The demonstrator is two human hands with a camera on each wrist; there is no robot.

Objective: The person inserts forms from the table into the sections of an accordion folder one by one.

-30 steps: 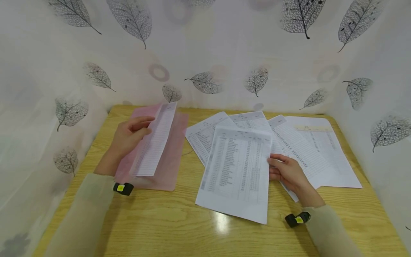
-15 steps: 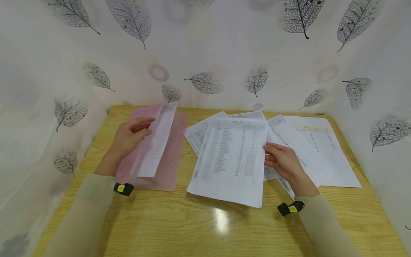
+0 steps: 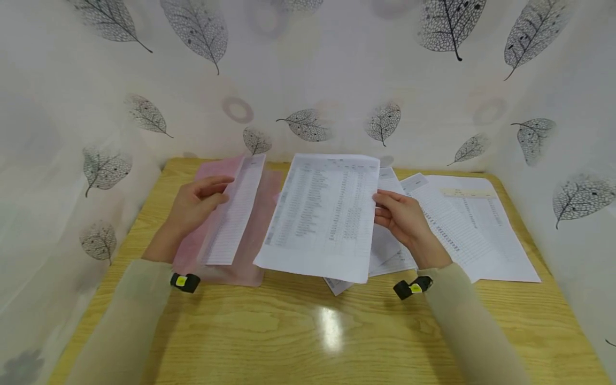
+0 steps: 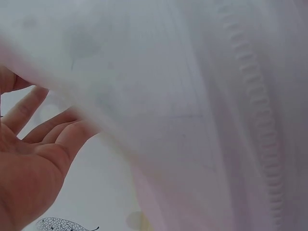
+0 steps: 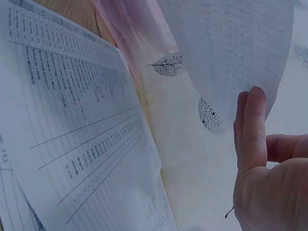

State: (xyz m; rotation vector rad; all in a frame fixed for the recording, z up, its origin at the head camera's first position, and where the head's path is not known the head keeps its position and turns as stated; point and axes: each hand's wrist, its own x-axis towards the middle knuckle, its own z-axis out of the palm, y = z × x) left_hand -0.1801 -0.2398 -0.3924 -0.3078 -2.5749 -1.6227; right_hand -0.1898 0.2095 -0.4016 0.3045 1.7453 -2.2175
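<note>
In the head view my left hand [image 3: 194, 206] pinches the raised edge of a pink translucent plastic folder [image 3: 250, 270], holding its cover up. A printed sheet [image 3: 236, 214] stands tilted inside the folder. The left wrist view has the blurred folder cover [image 4: 159, 120] across it, its edge at the fingers of my left hand [image 4: 38, 154]. My right hand [image 3: 401, 219] pinches the right edge of another printed sheet [image 3: 322, 214] between thumb and fingers. That sheet hangs above the table, its left side by the folder. In the right wrist view my right hand [image 5: 264, 154] has straight fingers behind this sheet [image 5: 231, 43].
Several printed sheets [image 3: 447, 230] lie fanned and overlapping on the right of the wooden table [image 3: 289, 331]. The rightmost sheet [image 3: 505, 240] carries a cream strip near its top. A pale curtain [image 3: 337, 69] with leaf prints surrounds the table's back and sides.
My right hand has moved left and away from me with its printed sheet, bringing it up beside the folder. My left hand keeps its place on the folder's cover.
</note>
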